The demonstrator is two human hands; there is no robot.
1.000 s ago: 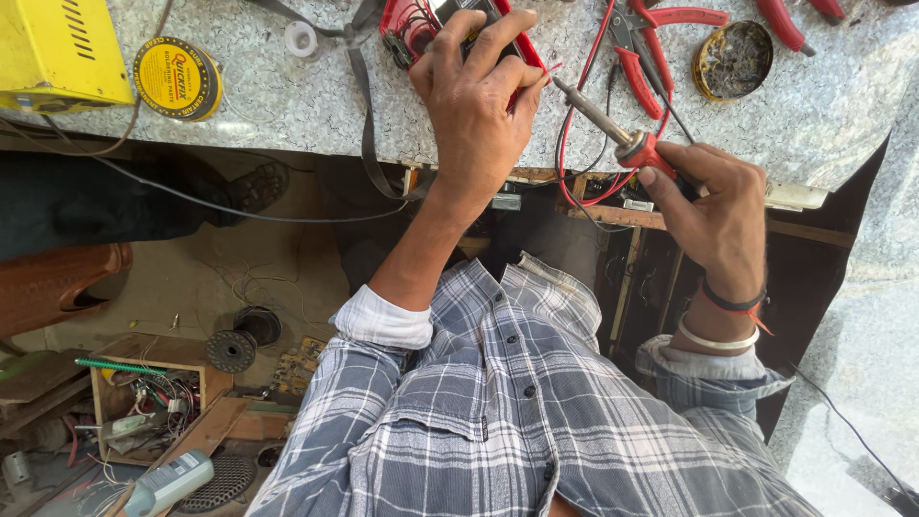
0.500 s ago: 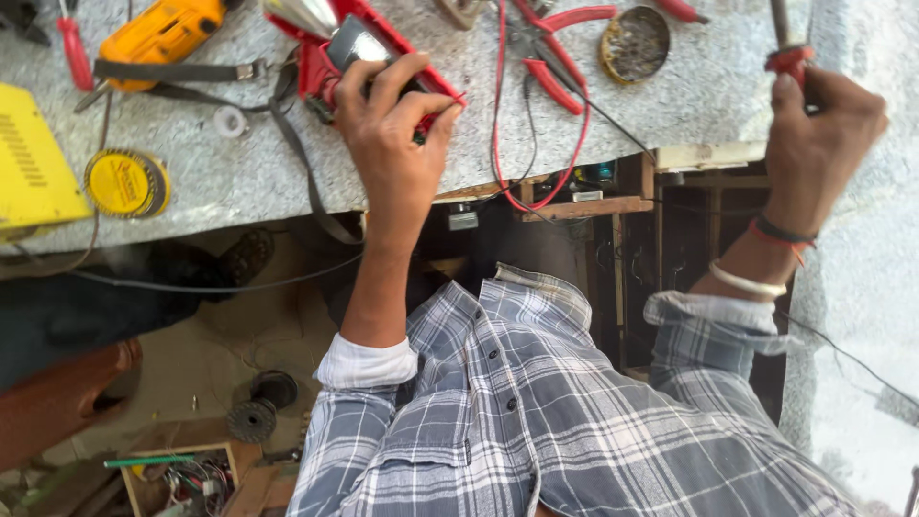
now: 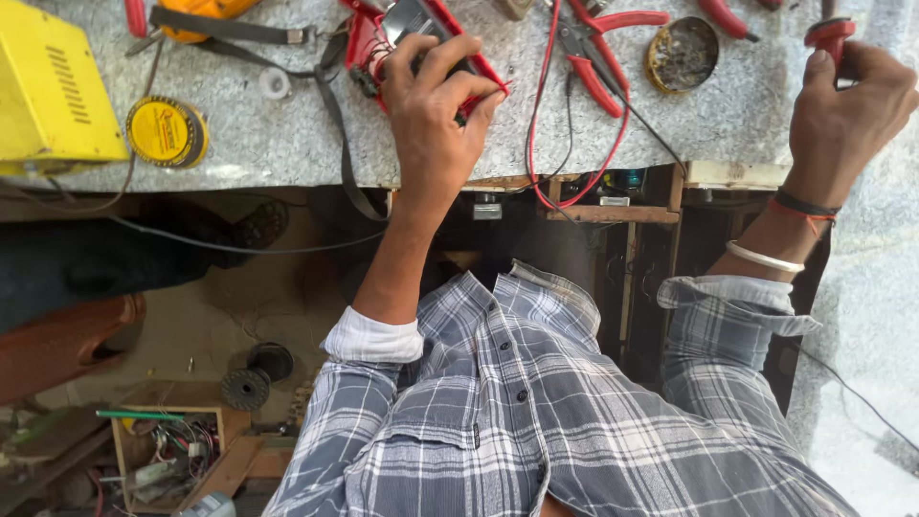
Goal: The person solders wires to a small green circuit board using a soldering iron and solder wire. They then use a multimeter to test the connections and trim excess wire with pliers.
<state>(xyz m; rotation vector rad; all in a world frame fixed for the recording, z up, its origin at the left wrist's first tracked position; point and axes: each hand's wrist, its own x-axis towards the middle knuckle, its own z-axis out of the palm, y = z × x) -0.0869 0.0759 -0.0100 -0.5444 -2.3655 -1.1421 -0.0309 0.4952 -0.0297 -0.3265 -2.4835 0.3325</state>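
My left hand (image 3: 436,105) rests over a red-cased device (image 3: 383,33) lying on the grey stone benchtop (image 3: 268,134), fingers curled around its near edge. Red and black leads (image 3: 541,144) loop from it over the bench edge. My right hand (image 3: 847,110) is raised at the far right, closed around a red-handled tool (image 3: 828,33) whose tip is out of frame. Both arms wear a rolled-up plaid shirt; bands circle the right wrist.
A yellow box (image 3: 48,86) and a round yellow tin (image 3: 165,132) sit at the left. Red-handled pliers (image 3: 593,48), a round dish of bits (image 3: 682,53) and an orange tool (image 3: 196,10) lie along the back. Below are shelves, a crate of parts (image 3: 158,450) and a chair (image 3: 57,345).
My right hand swung from the bench middle out to the far right and lifted the red-handled tool away. My left hand stayed on the red device while the view shifted.
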